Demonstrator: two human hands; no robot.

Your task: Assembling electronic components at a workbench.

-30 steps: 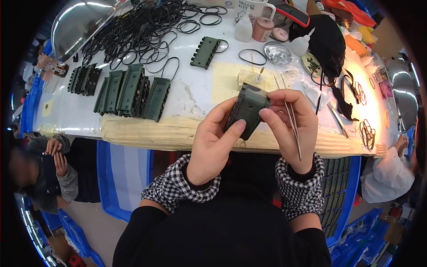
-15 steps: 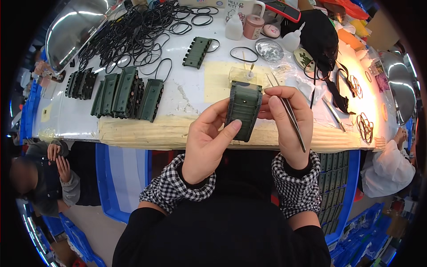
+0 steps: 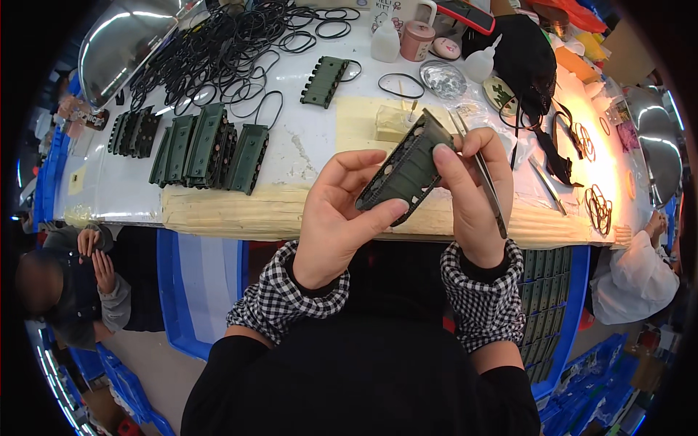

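Left hand (image 3: 331,218) and right hand (image 3: 469,192) pinch a dark green plastic track frame (image 3: 403,174) above the table edge (image 3: 240,214); the right also grips tweezers (image 3: 483,178). Inspection seems underway; next needs steady tweezer placement.

The person is wearing a black outer garment whose sleeves are ending short of the wrists. Beneath it, black-and-white checked shirt cuffs are showing at both wrists, with a dark inner lining visible at the cuff openings. The left hand (image 3: 336,218) and right hand (image 3: 474,196) are bare, without gloves.
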